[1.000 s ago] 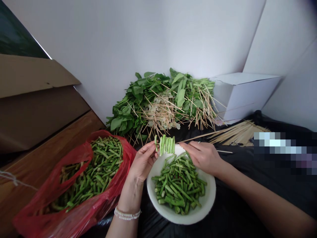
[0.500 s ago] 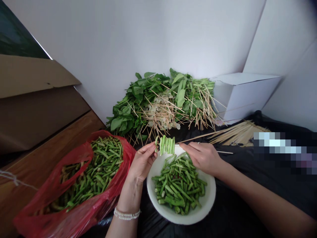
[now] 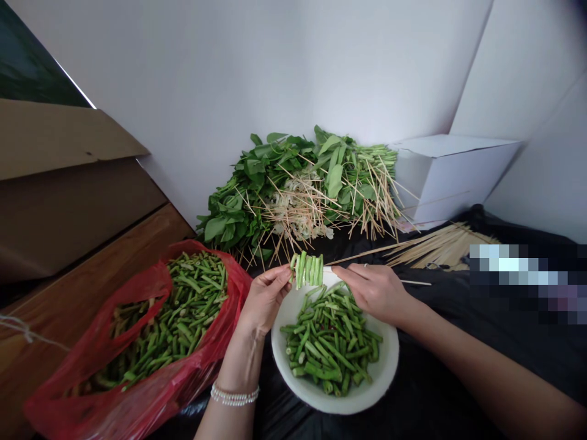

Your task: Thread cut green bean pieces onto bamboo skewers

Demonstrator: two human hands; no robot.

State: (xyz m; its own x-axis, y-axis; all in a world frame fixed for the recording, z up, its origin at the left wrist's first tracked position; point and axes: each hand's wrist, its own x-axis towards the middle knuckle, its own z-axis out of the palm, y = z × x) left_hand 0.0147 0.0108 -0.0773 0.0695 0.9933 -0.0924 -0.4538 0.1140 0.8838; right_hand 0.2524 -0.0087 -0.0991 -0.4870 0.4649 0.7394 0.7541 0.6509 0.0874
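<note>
My right hand [image 3: 371, 287] is closed around a thin wooden skewer [image 3: 416, 282], whose bare end sticks out to the right past the palm. Several cut green stem pieces [image 3: 309, 270] sit side by side on the skewer's other end. Fingers and thumb of my left hand [image 3: 268, 293] pinch one more stem piece [image 3: 292, 267] at the left end of that row, touching or nearly touching it. Below both hands stands a white bowl [image 3: 389, 366] with a heap of cut green stems [image 3: 332, 348] in it.
At left lies an open red plastic bag [image 3: 151, 397] full of stem pieces. Behind the bowl, loaded skewers [image 3: 302, 208] rest among leafy greens [image 3: 224, 220]. Bare skewers [image 3: 444, 244] lie at right, near a white box [image 3: 463, 174]. A cardboard box [image 3: 68, 201] stands far left.
My left hand has moved slightly right, bringing its stem piece up against the row on the skewer. My right hand has stayed nearly still.
</note>
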